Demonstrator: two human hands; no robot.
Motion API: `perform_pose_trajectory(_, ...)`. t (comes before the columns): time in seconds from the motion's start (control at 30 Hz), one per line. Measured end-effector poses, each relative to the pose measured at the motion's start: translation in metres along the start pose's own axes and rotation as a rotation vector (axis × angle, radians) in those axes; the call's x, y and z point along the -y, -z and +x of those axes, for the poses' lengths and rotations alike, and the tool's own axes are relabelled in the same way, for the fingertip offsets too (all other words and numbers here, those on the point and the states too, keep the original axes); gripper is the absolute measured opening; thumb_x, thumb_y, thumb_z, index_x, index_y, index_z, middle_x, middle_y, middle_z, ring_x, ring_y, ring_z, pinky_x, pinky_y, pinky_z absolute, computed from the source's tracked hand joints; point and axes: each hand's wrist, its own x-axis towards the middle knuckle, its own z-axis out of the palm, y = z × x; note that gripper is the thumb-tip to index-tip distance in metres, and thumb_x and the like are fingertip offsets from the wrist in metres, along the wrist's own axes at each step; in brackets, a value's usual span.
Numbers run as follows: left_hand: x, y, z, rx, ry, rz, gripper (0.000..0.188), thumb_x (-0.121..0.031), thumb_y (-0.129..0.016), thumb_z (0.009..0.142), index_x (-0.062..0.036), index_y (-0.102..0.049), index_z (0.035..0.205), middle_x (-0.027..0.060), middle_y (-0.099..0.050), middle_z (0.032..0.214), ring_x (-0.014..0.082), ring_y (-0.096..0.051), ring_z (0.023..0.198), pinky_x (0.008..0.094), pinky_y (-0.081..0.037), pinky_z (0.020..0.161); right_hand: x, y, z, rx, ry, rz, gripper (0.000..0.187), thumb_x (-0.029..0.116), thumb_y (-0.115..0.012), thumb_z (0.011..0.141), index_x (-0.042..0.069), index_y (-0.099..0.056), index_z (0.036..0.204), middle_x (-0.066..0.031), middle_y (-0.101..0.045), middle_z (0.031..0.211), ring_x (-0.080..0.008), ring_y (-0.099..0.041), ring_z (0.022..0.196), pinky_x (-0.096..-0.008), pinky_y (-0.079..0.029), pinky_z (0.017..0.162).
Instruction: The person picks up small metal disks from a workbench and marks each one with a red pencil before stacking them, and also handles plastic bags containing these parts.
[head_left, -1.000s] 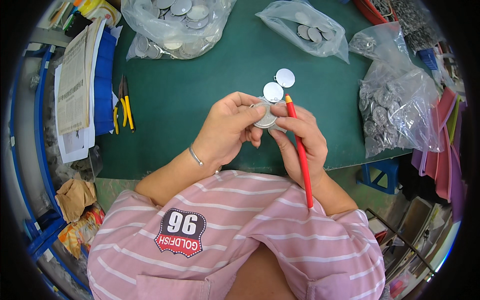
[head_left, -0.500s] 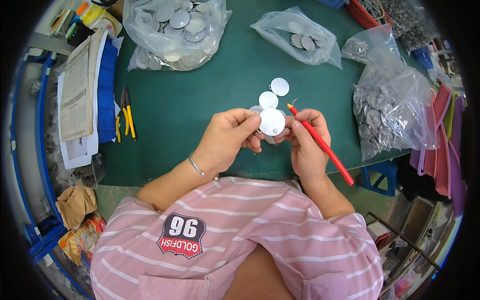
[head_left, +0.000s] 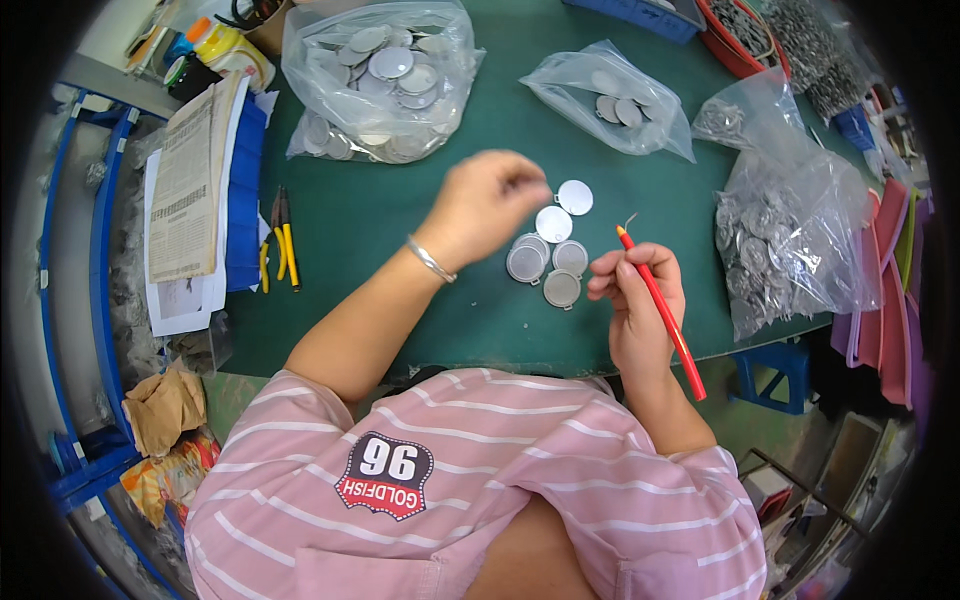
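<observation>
My right hand (head_left: pixel 645 300) is closed round a slim red tool (head_left: pixel 664 315) with a yellow collar and a thin hooked tip. It stays just right of a small group of round metal discs. Among these, a bright disc (head_left: pixel 574 197) lies farthest away, and a second bright disc (head_left: pixel 553 224) sits just nearer. Duller grey discs, such as one rimmed disc (head_left: pixel 525 263) and one tabbed disc (head_left: pixel 562 289), lie closer to me. My left hand (head_left: pixel 487 205) hovers left of the bright discs, its fingers curled and smeared by motion; whether anything is in them does not show.
Clear bags of discs, one large (head_left: pixel 385 90) and one smaller (head_left: pixel 620 105), lie at the back. Another bag of metal parts (head_left: pixel 775 240) rests at right. Yellow-handled pliers (head_left: pixel 285 245) lie by a blue tray (head_left: pixel 245 190) with papers. A blue stool (head_left: pixel 772 375) stands below the table edge.
The white disc held between both hands is no longer seen there. My left hand has moved up and away from my right, uncovering the grey discs. My right hand keeps the red tool.
</observation>
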Motion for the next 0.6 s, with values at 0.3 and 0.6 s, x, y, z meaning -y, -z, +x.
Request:
perform_pose_trajectory(0.3, 0.022, -0.045, 0.002, 0.020, -0.277, 0.556, 0.035, -0.020, -0.075, 0.064, -0.0017, -0.054, 0.085, 0.0121, -0.052, 0.084, 0.0280, -0.055, 0.077, 0.0370, -0.047, 0.067, 0.002, 0.004, 0.004, 0.007, 0.028, -0.046, 0.007, 0.003, -0.045, 0.089, 0.003, -0.046, 0.096, -0.0129, -0.060, 0.087, -0.0139, -0.057, 0.072, -0.0254, -0.047, 0.065)
perform_pose_trajectory(0.6, -0.003, -0.029, -0.022, -0.089, -0.633, 0.073, 0.015, 0.006, -0.067, 0.067, 0.0000, -0.055, 0.073, 0.0082, -0.055, 0.075, 0.0175, -0.055, 0.062, 0.0268, -0.047, 0.056, -0.008, 0.001, 0.019, 0.018, -0.229, -0.085, 0.021, 0.013, -0.053, 0.088, -0.001, -0.044, 0.101, -0.0129, -0.060, 0.088, -0.0139, -0.061, 0.070, -0.0217, -0.049, 0.059)
